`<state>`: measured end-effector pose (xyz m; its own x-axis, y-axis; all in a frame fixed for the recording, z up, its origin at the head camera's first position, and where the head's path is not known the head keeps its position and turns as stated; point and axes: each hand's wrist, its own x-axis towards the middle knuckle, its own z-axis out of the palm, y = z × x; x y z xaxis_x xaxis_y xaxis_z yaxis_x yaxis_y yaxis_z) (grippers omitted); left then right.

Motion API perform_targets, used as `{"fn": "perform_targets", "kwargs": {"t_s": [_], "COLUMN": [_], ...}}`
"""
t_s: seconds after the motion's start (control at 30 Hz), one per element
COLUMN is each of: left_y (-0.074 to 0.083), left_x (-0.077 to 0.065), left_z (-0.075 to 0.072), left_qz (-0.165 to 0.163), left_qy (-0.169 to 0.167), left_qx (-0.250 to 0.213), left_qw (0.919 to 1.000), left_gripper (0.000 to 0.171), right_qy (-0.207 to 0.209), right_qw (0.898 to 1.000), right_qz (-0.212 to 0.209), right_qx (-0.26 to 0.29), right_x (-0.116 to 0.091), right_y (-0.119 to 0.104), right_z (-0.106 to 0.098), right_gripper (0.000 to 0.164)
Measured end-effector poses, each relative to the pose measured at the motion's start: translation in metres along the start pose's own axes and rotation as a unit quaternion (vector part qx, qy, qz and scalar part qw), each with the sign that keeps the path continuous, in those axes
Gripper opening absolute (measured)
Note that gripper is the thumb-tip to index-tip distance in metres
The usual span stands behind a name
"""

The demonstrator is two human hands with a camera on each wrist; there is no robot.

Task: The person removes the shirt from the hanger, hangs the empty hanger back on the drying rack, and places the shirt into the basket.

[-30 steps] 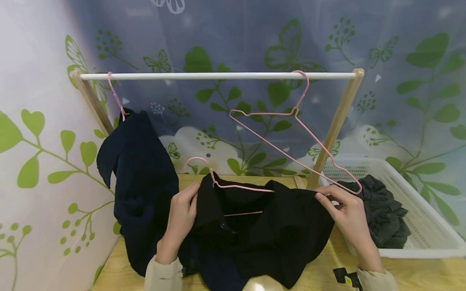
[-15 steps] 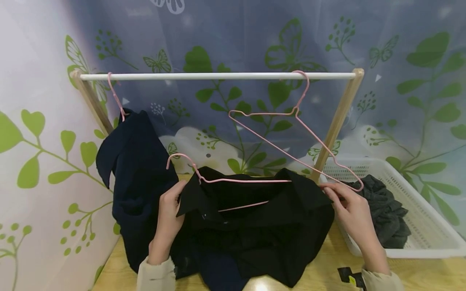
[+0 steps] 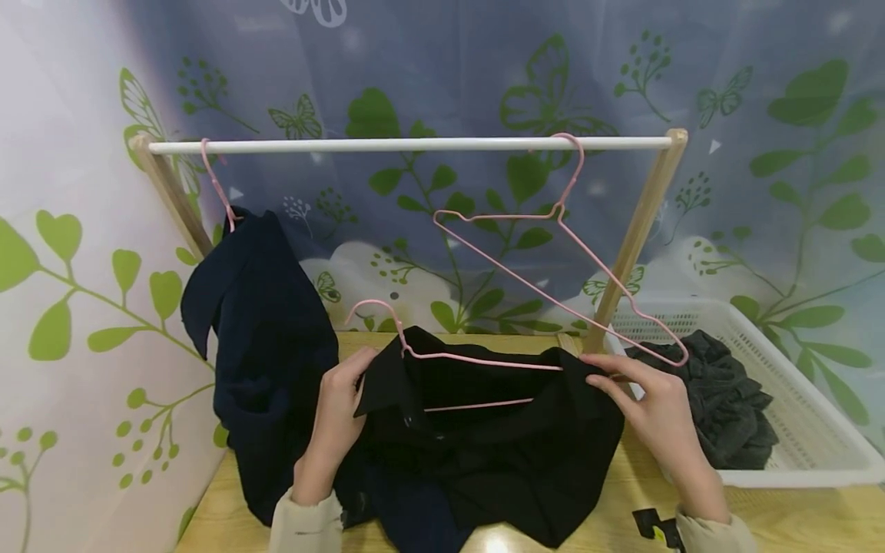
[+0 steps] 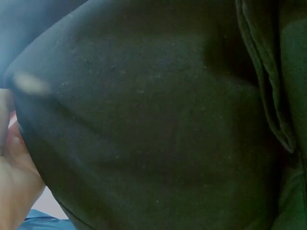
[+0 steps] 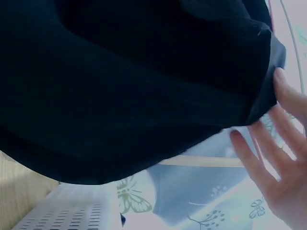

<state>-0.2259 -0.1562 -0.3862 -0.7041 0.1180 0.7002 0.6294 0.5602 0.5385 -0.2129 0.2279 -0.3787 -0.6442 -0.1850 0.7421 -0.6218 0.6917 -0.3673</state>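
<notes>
A black collared shirt [image 3: 512, 468] hangs low over the table, a pink hanger [image 3: 477, 359] inside its neck opening. The hanger's hook sticks out at the upper left. My left hand [image 3: 339, 411] grips the shirt beside the left collar flap, its fingertips hidden by cloth. At the other side, my right hand [image 3: 657, 403] pinches the cloth near the right collar between thumb and fingers. Dark cloth fills most of the left wrist view, with part of the left hand [image 4: 17, 177] at its edge. In the right wrist view, the right hand's fingers [image 5: 261, 167] reach behind the shirt's edge.
A white rail [image 3: 408, 145] on wooden posts stands behind. From it hang a dark navy garment [image 3: 270, 346] at left and a bare pink hanger [image 3: 508, 265] at right. A white basket [image 3: 816, 468] with dark grey clothing [image 3: 726, 407] stands at right on the wooden table [image 3: 601, 530].
My left hand has shifted left and then back right, with the hanger and collar moving along. My right hand has moved left from the shoulder edge to the collar.
</notes>
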Motion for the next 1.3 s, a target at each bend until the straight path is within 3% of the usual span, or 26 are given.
{"fn": "perform_targets", "kwargs": {"t_s": [0.17,0.27,0.43,0.5,0.7,0.97,1.13,1.3], "left_y": [-0.001,-0.004,-0.003,-0.001,0.007,0.008,0.005,0.003], "left_x": [0.001,0.000,0.000,0.000,0.000,-0.001,0.000,0.000], "left_z": [-0.004,-0.010,-0.014,-0.011,-0.001,0.000,-0.006,-0.013], "left_qz": [-0.001,0.001,0.003,0.000,-0.003,-0.004,0.001,0.002], "left_qy": [-0.002,0.008,0.027,0.025,0.008,-0.007,-0.016,-0.005], "left_qx": [-0.008,-0.019,-0.026,-0.015,0.016,0.019,-0.001,-0.025], "left_qw": [1.0000,0.9998,0.9993,0.9996,0.9998,0.9998,0.9999,0.9997], "left_gripper": [0.016,0.015,0.015,0.015,0.016,0.017,0.016,0.016], "right_qy": [0.079,0.104,0.087,0.080,0.074,0.112,0.147,0.147], "right_qw": [0.997,0.994,0.995,0.996,0.990,0.968,0.964,0.971], "right_qz": [0.007,0.021,0.049,0.040,-0.045,-0.106,-0.098,-0.056], "right_qx": [-0.013,-0.022,-0.009,-0.012,-0.112,-0.199,-0.200,-0.178], "right_x": [-0.001,-0.001,0.000,0.000,0.002,0.003,0.004,0.003], "right_y": [0.001,0.001,-0.005,-0.010,-0.022,-0.018,-0.014,-0.010], "right_z": [-0.004,-0.011,-0.014,-0.010,0.006,0.013,0.010,0.002], "right_gripper": [0.033,0.029,0.026,0.027,0.045,0.025,0.027,0.029]}}
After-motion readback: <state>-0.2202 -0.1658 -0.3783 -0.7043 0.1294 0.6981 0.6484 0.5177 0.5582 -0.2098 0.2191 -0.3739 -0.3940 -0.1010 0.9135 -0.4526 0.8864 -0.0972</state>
